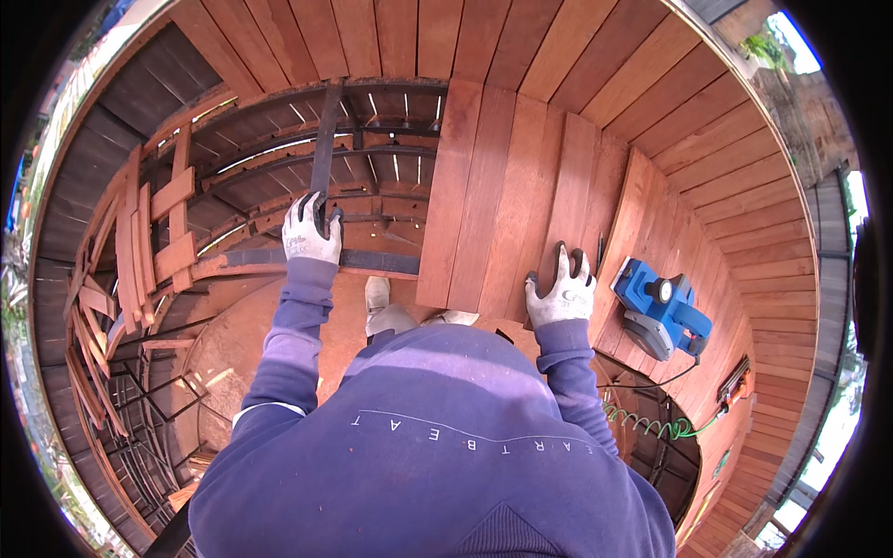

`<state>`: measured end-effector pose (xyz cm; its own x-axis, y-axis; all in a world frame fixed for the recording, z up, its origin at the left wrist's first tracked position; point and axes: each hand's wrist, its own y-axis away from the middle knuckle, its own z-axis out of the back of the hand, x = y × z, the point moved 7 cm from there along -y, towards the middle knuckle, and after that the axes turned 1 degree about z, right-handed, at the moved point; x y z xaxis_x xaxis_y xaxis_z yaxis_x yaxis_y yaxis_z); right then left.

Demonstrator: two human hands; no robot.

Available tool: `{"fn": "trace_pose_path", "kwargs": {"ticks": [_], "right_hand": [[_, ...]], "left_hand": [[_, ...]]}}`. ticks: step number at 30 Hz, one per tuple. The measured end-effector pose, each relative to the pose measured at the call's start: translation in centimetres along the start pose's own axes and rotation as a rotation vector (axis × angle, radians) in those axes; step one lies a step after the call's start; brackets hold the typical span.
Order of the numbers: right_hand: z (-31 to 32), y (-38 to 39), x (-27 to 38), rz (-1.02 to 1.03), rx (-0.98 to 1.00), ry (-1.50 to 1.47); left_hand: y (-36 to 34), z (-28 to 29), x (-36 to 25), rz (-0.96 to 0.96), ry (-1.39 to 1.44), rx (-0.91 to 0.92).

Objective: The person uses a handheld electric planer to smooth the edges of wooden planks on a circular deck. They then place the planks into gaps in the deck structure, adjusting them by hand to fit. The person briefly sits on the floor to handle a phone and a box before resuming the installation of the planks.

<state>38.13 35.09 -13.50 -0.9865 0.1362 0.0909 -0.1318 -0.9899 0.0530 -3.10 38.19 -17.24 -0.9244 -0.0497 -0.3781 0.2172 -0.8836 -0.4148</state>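
Where right hand [563, 293] rests, plank [570, 186] (partly hidden)

planks [495, 195]: wood, matt, mostly smooth, fine grain showing. crossbar [326, 139]: dark, dull, looks like painted metal; not certain. loose strips [126, 246]: bare wood, matt, rougher-looking than the planks. left glove [312, 237] and right glove [563, 299]: pale knit-looking cloth, matt; ends of the fingers [562, 254] dark, rubbery-looking. sweatshirt [437, 418]: soft matt cloth, ribbed patch low on it. power tool [674, 312]: hard blue plastic housing, slight gloss; grey part smooth, metal or plastic unclear. cord [651, 383]: black, rubber- or plastic-looking. coiled hose [651, 426]: green plastic, glossy. floor [233, 335]: matt, dusty-looking.
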Motion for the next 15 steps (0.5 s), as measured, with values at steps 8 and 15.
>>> {"fn": "trace_pose_path", "kwargs": {"ticks": [8,15], "right_hand": [[1.3,0.1,-1.1,-0.032,-0.232,-0.369],[-3.0,0.1,-4.6,-0.083,-0.158,-1.646]], "left_hand": [[-0.3,-0.6,0.6,0.084,0.020,0.080],[-0.7,-0.4,0.8,0.049,0.125,0.087]]}}
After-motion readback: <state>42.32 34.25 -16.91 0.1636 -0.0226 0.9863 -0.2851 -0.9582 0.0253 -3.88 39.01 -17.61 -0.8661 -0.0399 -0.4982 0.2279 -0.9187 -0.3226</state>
